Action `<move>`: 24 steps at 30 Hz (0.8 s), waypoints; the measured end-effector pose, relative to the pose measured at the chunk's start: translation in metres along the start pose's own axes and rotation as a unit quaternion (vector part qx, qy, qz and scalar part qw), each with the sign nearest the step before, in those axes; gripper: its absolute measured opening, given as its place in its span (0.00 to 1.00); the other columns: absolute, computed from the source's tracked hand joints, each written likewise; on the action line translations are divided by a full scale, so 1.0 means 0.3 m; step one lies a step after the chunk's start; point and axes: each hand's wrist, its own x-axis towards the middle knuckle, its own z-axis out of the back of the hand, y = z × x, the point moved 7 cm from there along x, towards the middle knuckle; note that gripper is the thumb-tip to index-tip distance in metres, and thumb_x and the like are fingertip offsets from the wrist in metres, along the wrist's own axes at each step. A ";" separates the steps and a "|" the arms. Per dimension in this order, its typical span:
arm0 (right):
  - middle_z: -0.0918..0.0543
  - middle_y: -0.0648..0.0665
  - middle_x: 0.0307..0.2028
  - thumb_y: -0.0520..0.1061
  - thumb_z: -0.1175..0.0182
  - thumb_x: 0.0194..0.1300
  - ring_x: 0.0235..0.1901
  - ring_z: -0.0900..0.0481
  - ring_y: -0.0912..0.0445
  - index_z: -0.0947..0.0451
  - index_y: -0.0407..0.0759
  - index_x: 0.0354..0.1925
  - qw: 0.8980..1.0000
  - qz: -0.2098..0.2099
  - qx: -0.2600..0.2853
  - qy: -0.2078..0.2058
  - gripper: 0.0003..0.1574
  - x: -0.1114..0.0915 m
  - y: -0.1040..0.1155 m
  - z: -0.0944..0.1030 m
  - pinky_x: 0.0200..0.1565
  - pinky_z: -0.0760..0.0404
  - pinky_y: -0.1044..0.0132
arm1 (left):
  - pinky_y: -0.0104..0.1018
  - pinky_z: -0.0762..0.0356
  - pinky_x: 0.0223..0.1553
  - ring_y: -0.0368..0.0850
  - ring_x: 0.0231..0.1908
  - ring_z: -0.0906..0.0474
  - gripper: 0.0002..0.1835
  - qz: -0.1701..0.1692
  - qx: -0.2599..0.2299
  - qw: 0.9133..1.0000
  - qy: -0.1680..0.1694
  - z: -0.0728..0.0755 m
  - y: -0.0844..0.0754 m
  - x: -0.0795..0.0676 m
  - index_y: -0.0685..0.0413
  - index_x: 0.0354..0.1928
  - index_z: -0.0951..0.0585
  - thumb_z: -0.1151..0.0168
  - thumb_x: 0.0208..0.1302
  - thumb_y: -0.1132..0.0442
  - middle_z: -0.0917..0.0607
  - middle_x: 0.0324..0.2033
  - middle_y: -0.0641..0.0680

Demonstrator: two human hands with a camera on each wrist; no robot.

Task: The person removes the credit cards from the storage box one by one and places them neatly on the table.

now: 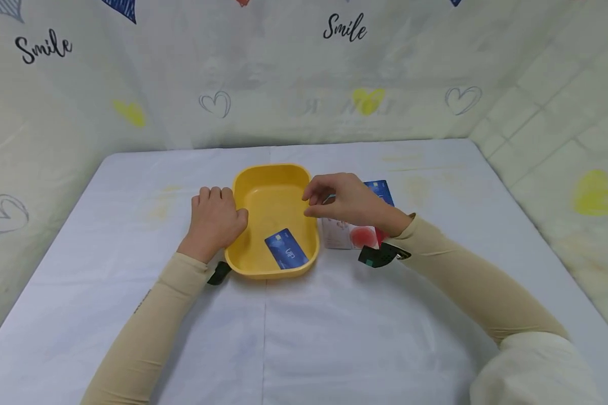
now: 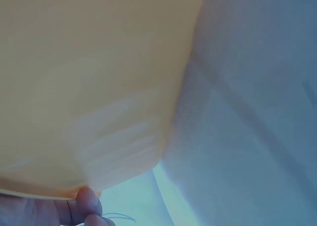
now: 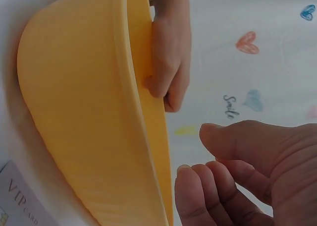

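A yellow plastic basin sits on the table, and a blue VIP card lies inside it at the near end. My left hand grips the basin's left rim; in the left wrist view its fingertips are at the basin's edge. Just beside the right rim hovers my right hand, its fingers loosely bent. The right wrist view shows a gap between thumb and fingers, with nothing held. Below this hand, a blue card and a pale card with a red spot lie partly hidden.
A white cloth covers the table. Behind it hangs a pale backdrop with hearts and the word Smile. In the right wrist view a pale card marked VIP CARD lies next to the basin.
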 end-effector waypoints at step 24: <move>0.13 0.39 0.43 0.41 0.27 0.62 0.42 0.18 0.54 0.17 0.39 0.48 0.994 0.054 0.021 0.097 0.17 0.116 0.081 -0.197 0.50 0.13 0.63 | 0.54 0.39 0.49 0.62 0.45 0.37 0.17 0.005 0.010 1.000 0.005 -0.005 0.006 0.007 0.67 0.38 0.29 0.56 0.68 0.55 0.28 0.35 0.63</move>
